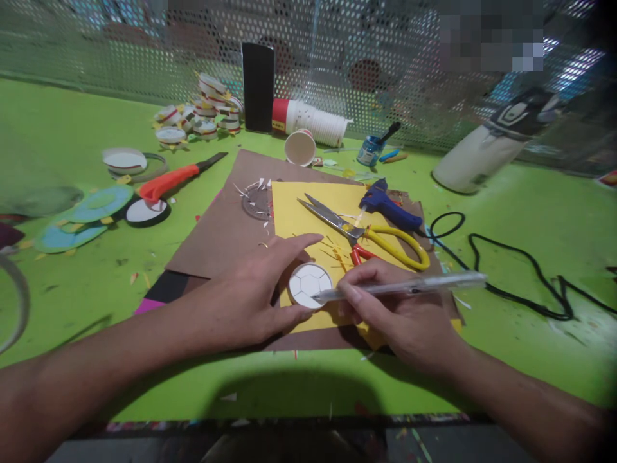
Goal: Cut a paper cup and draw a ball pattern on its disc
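A small round white disc (311, 284) with pen lines like a soccer ball's panels lies on a yellow sheet (294, 212). My left hand (263, 283) curves around its left side, thumb at the lower edge and index finger stretched past the top. In my right hand (393, 308) is a clear pen (409, 285), pinched between the fingers, its tip on the disc. Just beyond are scissors (354, 235) with yellow and red handles, lying open. A blue glue gun (388, 207) lies behind them. Brown card (216, 225) is under the yellow sheet.
An orange-handled cutter (173, 180) and blue paper rings (87, 212) lie left. At the back are stacked white ring pieces (207, 109), a phone (258, 87), paper cups (313, 122) and a paint jar (370, 151). A bottle (486, 148) and black cord (525, 257) are right.
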The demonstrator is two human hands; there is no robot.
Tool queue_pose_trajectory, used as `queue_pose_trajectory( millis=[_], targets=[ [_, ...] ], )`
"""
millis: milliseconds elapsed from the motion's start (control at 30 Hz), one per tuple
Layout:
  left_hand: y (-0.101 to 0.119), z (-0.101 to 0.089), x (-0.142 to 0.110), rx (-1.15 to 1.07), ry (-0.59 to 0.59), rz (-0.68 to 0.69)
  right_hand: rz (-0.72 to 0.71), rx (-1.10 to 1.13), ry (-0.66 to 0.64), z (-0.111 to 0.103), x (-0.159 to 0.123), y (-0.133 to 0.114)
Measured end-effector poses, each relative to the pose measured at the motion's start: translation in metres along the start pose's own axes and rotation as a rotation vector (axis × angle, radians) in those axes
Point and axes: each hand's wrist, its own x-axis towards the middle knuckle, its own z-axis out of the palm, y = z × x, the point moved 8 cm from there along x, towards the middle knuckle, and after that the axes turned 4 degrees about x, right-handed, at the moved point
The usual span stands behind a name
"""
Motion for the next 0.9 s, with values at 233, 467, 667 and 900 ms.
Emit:
queue_pose_trajectory(
  millis=[233,467,667,900],
  targets=[
    [-0.001,0.002,0.0,-0.008,-0.003,0.003,-0.039,0.013,0.003,-0.002,0.001,-0.005],
    [0.001,0.001,0.0,0.001,-0.013,0.011,-0.077,-0.031,0.017,-0.002,-0.003,-0.004],
    [0.002,0.001,-0.001,-0.01,0.011,0.034,-0.146,-0.077,0.002,-0.002,-0.006,-0.009],
    [0.002,0.001,0.0,-0.006,0.009,0.029,-0.153,-0.05,-0.018,0.0,-0.007,-0.008]
  ],
)
